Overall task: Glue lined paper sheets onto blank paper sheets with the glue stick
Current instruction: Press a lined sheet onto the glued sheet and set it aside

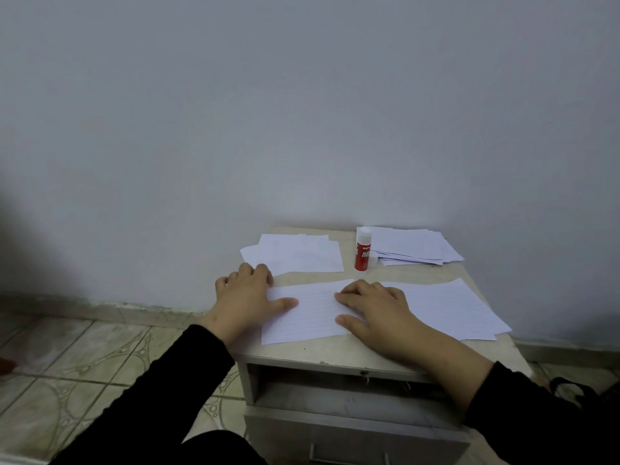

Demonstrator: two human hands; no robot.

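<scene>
A lined sheet (310, 313) lies flat at the front of the small table (302, 359). My left hand (246, 297) rests on its left edge, thumb stretched onto the paper. My right hand (375, 310) presses down on its right part with straight fingers. A red and white glue stick (363, 250) stands upright behind them, its cap (373, 258) beside it. A spread of sheets (298, 253) lies at the back left, a pile of sheets (416, 246) at the back right, and more lined paper (449, 308) to the right of my right hand.
The table stands against a plain grey wall (302, 112) and has an open shelf and a drawer (352, 431) below its top. Patterned floor tiles (84, 364) spread to the left. A dark object (577, 391) lies on the floor at the right.
</scene>
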